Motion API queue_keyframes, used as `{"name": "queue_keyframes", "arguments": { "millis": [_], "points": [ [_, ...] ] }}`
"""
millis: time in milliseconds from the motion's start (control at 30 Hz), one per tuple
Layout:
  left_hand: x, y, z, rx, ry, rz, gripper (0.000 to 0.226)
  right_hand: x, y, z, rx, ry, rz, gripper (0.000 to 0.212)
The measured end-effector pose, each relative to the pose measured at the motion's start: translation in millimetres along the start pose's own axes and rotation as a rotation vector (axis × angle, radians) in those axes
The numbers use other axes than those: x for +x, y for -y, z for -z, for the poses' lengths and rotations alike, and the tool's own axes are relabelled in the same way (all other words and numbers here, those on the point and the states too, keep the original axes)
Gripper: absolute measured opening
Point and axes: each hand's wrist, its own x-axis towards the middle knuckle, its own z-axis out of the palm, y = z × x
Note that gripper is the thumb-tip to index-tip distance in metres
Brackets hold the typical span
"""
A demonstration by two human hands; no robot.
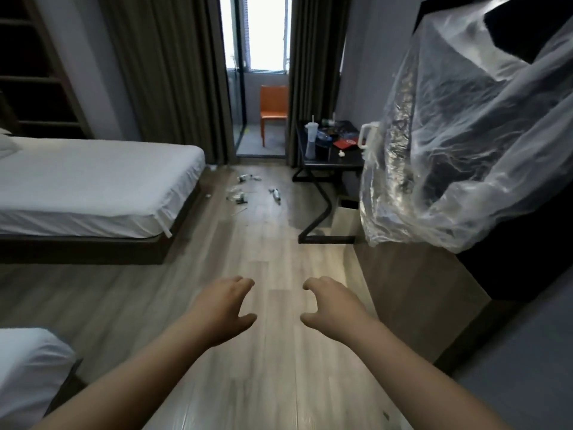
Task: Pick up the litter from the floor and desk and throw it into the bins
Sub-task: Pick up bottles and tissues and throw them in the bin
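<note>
Litter lies scattered on the wooden floor far ahead: a crushed plastic bottle (pixel 275 193), clear wrappers (pixel 236 195), a small pile (pixel 248 178) near the curtain and a thin stick (pixel 239 211). The black desk (pixel 322 164) on the right holds a tall plastic cup with a straw (pixel 311 141), a red packet (pixel 345 143) and other clutter. My left hand (pixel 224 308) and my right hand (pixel 330 305) hang in front of me over bare floor, fingers loosely curled, holding nothing. No bin is in view.
A white bed (pixel 93 184) fills the left side, and a second bed corner (pixel 28 367) sits at lower left. A clear plastic sheet (pixel 465 135) drapes a dark object on the right. An orange chair (pixel 273 110) stands beyond the curtains.
</note>
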Motion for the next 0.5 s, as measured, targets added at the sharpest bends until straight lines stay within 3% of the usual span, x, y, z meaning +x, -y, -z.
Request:
{"name": "queue_keyframes", "arguments": {
  "millis": [200, 500],
  "points": [
    [49.4, 24.3, 2.4, -0.009, -0.030, 0.090, 0.062, 79.2, -3.6, 9.3, -0.005, -0.001, 0.111, 0.057],
    [176.7, 24.2, 5.1, -0.042, -0.042, 0.197, 0.063, 204.7, -63.6, 47.8, -0.020, 0.002, 0.169, 0.056]
  ]
}}
